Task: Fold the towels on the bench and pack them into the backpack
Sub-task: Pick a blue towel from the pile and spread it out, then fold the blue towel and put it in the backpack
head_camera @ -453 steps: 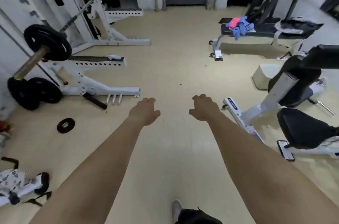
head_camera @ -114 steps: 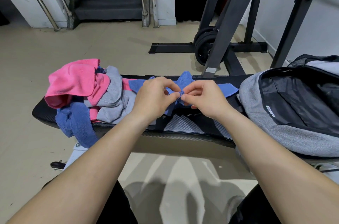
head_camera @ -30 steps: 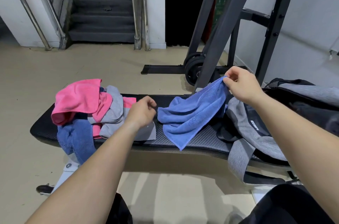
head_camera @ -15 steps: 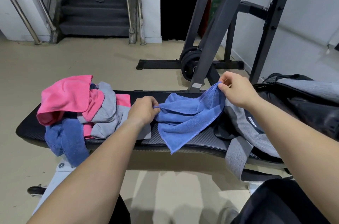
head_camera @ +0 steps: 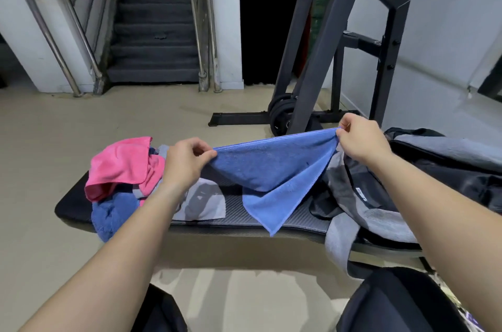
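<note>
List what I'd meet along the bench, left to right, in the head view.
pink towel → left hand, pinching one corner → blue towel, stretched between both hands → right hand, pinching the other corner → backpack

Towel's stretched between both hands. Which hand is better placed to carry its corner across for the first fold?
Probably the left hand: carrying its corner of the blue towel to the right hand ends the fold beside the backpack, away from the unfolded pile.
</note>
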